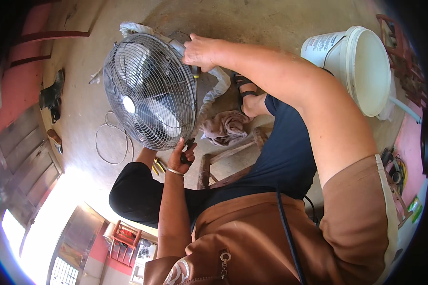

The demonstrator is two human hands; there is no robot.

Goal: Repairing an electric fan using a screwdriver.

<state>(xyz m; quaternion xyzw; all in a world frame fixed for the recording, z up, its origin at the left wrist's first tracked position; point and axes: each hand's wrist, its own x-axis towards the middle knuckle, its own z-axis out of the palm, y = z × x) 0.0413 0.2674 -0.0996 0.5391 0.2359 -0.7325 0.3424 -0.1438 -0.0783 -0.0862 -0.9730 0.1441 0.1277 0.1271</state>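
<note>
A round fan (128, 104) with a dark wire cage, pale blades and a white centre cap stands tilted before me. My right hand (202, 53) is closed in a fist at the cage's upper right edge. Below that fist shows the black-and-yellow handle of a screwdriver (196, 72), pointing down along the rim. At the bottom of the cage my left hand (181, 156) has its fingers curled round a small dark part or tool, mostly covered by the fingers, with the thumb against the rim. Yellow-handled pliers (159, 166) lie on the floor by my left knee.
A brown cloth (225, 127) lies by a wooden frame (233, 151) near my foot. A white wrapped tube (218, 88) curves behind the fan. At right stands a large white bucket (372, 71). A loop of thin cable (112, 142) and dark shoes (52, 95) are at left.
</note>
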